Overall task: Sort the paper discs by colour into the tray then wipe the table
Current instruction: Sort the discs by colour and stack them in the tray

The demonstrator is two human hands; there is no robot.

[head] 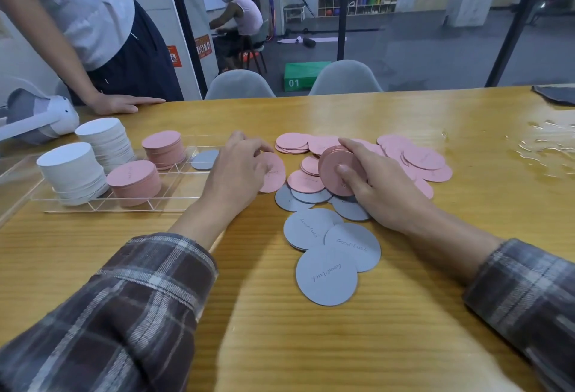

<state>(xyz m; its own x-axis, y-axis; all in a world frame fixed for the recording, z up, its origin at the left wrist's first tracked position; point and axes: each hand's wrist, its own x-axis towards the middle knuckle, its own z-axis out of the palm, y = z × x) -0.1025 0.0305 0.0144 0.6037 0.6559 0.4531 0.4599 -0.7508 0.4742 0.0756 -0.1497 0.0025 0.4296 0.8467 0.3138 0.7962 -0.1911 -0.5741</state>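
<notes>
Risk: right hand [370, 183] clamps a tilted pink stack [339, 171], left hand [239, 167] pinches one pink disc [273, 172]; loose grip fans them across grey discs [326, 276].

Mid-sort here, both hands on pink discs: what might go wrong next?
The right hand pinches an upright pink stack that may fan out and drop. The spilled water lies close to the loose pink discs and may soak them. The left hand may slide its pink disc onto grey discs.

Right hand [378, 188] gripping pink disc stack [339, 171]; left hand [238, 171] on 1 pink disc [275, 174]
</notes>
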